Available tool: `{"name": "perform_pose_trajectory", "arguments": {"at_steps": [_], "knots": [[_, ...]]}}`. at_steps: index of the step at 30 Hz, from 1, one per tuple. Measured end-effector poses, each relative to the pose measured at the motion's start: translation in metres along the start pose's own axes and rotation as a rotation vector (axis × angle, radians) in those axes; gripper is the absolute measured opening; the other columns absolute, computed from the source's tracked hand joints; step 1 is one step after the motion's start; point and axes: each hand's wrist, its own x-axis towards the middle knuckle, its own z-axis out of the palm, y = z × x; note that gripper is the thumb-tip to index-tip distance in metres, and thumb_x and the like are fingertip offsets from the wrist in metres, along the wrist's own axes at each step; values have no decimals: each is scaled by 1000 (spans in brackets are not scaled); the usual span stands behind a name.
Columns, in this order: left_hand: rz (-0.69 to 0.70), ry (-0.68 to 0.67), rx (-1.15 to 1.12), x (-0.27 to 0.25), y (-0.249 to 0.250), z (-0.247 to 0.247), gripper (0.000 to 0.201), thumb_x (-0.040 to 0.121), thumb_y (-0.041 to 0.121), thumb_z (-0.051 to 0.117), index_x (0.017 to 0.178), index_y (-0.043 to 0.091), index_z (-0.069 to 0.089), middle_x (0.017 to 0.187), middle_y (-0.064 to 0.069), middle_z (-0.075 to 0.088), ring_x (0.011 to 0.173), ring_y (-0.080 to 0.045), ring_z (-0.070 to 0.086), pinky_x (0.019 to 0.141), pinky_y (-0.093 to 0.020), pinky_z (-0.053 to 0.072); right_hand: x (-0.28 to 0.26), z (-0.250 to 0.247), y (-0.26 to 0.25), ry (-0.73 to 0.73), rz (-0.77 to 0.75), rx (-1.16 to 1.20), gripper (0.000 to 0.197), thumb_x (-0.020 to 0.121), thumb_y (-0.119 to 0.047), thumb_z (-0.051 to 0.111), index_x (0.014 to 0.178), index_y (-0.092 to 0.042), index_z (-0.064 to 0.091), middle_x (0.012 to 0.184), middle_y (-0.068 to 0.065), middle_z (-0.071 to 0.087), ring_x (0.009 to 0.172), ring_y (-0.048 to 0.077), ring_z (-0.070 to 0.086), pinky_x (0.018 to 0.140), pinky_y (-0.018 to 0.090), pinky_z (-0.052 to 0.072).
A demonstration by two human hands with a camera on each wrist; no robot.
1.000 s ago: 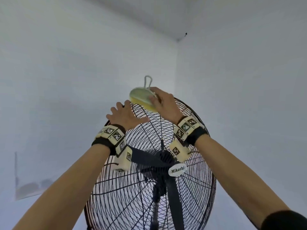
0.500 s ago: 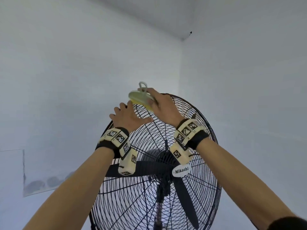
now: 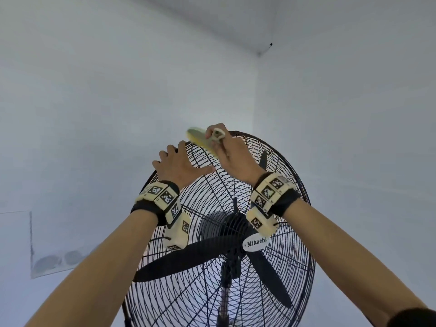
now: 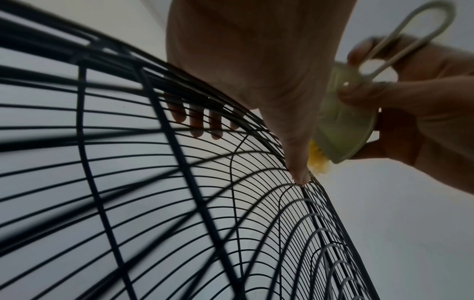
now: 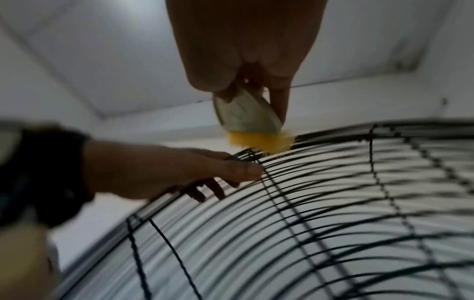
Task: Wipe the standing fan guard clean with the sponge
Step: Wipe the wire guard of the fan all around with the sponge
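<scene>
The black wire fan guard (image 3: 207, 204) fills the lower middle of the head view. My left hand (image 3: 181, 161) grips its upper left rim, fingers (image 4: 197, 121) curled over behind the wires and thumb (image 4: 300, 174) on the front. My right hand (image 3: 232, 154) pinches the sponge (image 3: 200, 139), pale green on top and yellow beneath, with a white loop handle (image 4: 423, 30). The yellow side (image 5: 259, 142) touches the top rim of the guard (image 5: 333, 192), just beside the left hand (image 5: 166, 168). The right wrist view is blurred.
Behind the guard are the black blades (image 3: 188, 258), a hub with a white "Mikachi" badge (image 3: 256, 243) and the stand pole (image 3: 225, 303). White walls meet in a corner behind the fan. A pale rectangular patch (image 3: 47, 251) marks the left wall.
The sponge has tipped, so its loop handle now lies against the right hand instead of standing up. The blades have turned. The left hand keeps its hold on the rim.
</scene>
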Motion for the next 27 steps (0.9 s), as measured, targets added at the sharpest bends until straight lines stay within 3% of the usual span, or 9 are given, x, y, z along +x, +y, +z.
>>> {"name": "perform_pose_trajectory", "arguments": {"at_steps": [4,6,9,12,16,19,21,24,27], "knots": [[5,-17,5,-2,-1,-3,122,66,96,55,157,20,24,150,-15,40,135,-39,39,105,-55,35,9,-8,21,324,268,-55,22,109,-13,40,127,-8,53,86,7,68,57,22,63,51,30,51],[5,-26,3,-2,-1,-3,123,67,96,55,158,21,22,152,-15,39,137,-40,38,107,-56,34,11,-10,33,359,392,-153,24,105,-3,43,125,-11,54,78,2,63,55,21,57,52,33,47],[-8,-24,19,0,0,-2,123,67,96,55,158,20,21,153,-15,38,138,-39,37,107,-56,34,11,2,12,137,189,-159,26,103,1,44,121,-13,55,63,-3,53,45,10,44,47,23,33],[-10,-8,12,1,-1,0,121,68,93,58,157,19,24,151,-14,40,136,-38,39,106,-53,34,8,10,-15,-19,-17,-52,24,100,-1,46,120,-12,56,64,-1,55,45,14,45,47,19,33],[-1,-20,9,-1,-1,-2,122,67,95,55,157,20,23,151,-14,39,137,-39,38,107,-56,33,17,-7,3,209,192,-59,21,105,-4,45,121,-11,56,83,2,66,53,13,57,46,16,44],[4,-29,28,-3,0,-3,123,67,97,53,158,21,20,152,-15,38,137,-39,38,107,-56,34,19,-17,28,243,418,-280,36,95,10,45,120,-15,54,77,6,65,57,20,58,57,40,55],[0,-24,36,-3,1,-2,123,67,97,53,158,20,21,152,-15,39,137,-39,39,106,-55,35,16,-12,21,109,335,-282,39,93,11,45,121,-15,55,69,3,60,54,18,56,51,39,48],[-6,-10,21,-1,1,0,122,68,94,56,157,19,24,150,-14,40,136,-38,38,106,-54,34,5,0,-12,-30,41,-102,28,99,2,47,120,-14,56,60,-5,51,45,5,42,49,18,31],[2,-2,16,-2,2,-1,120,68,93,58,156,18,25,150,-14,40,136,-38,38,106,-54,34,-3,2,-16,105,92,35,15,105,-10,44,113,-14,57,84,6,68,55,13,56,51,25,47]]}}
